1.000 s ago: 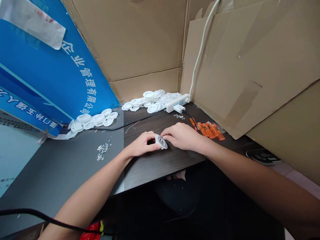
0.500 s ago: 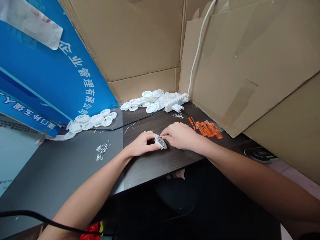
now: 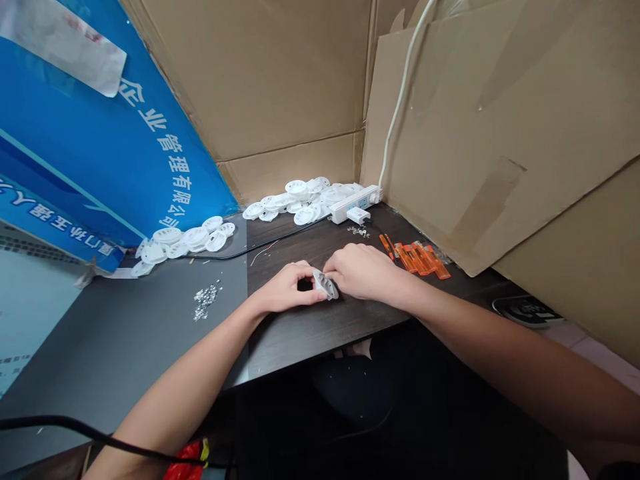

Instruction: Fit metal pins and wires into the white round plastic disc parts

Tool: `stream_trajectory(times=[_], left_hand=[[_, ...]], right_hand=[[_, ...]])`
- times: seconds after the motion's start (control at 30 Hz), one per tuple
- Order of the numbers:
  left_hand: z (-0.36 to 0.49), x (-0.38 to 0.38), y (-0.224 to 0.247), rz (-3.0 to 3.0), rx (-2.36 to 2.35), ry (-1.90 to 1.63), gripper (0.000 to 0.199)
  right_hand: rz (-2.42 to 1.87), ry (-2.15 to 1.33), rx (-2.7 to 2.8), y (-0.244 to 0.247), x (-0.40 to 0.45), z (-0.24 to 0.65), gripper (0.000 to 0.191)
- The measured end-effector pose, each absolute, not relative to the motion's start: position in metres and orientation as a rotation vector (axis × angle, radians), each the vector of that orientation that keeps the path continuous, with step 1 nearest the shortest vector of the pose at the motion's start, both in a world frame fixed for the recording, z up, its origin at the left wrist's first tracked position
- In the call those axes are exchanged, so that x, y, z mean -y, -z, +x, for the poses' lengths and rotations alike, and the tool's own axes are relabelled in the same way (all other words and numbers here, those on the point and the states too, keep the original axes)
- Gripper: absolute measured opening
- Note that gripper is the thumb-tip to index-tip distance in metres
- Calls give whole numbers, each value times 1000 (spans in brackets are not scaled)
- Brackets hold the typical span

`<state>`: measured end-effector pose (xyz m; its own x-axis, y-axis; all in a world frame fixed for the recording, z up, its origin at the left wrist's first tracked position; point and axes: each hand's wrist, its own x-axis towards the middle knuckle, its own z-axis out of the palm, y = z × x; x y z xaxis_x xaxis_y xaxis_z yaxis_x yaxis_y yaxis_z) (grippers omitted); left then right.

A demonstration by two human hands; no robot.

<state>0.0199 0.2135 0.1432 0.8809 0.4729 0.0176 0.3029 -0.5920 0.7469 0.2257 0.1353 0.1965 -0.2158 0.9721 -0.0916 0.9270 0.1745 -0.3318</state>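
Observation:
Between thumb and fingers, my left hand (image 3: 291, 288) grips a round white plastic disc with holes (image 3: 326, 285), tilted up on its edge just above the dark tabletop. My right hand (image 3: 357, 272) is closed at the disc's right side, its fingertips pinched close to the face. Whatever sits in that pinch is too small and hidden to name. On the grey part of the table, left of my hands, lies a scatter of small shiny clear pieces (image 3: 204, 302). A smaller group of similar bits (image 3: 359, 231) lies beyond my right hand.
White discs are heaped at the back (image 3: 305, 199) and at the left (image 3: 183, 240). A power strip (image 3: 355, 203) with a white plug stands at the back. Orange packets (image 3: 424, 259) lie right of my right hand. A black cable (image 3: 260, 247) crosses the table; cardboard walls (image 3: 295, 80) enclose it.
The disc has turned slightly in my left hand and shifted a little to the right. My right hand stays pinched beside it. The whole view has moved slightly.

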Motion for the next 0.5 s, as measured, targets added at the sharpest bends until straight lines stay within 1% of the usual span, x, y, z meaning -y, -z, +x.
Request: stream_trajectory(times=[0.07,0.17,0.23,0.3,0.37,0.43,0.47,0.5], left_hand=[[19,-213,-141,2235,-554,-409,45],[19,-212,-138,2264,-516,-592,60],[19,-210,-136,2332,-542,-623,64],[18,-209,-136,2407,-615,-629,67],[15,-207,-136,2442,-661,-647,75],[12,-206,-136,2405,-659,-681,82],[11,-206,-136,2365,-658,-702,82],[10,-205,-135,2318,-665,-730,77]], right_hand=[[-1723,-608,2113,-187,-140,235,22],[-1434,-779,1748,-168,-147,245,23],[-1338,-941,1569,-156,-150,247,26],[-1298,-1020,1496,-148,-151,246,28],[-1333,-937,1515,-144,-149,244,23],[-1405,-758,1576,-142,-146,241,18],[-1430,-675,1611,-141,-144,240,16],[-1441,-606,1648,-140,-143,240,15]])
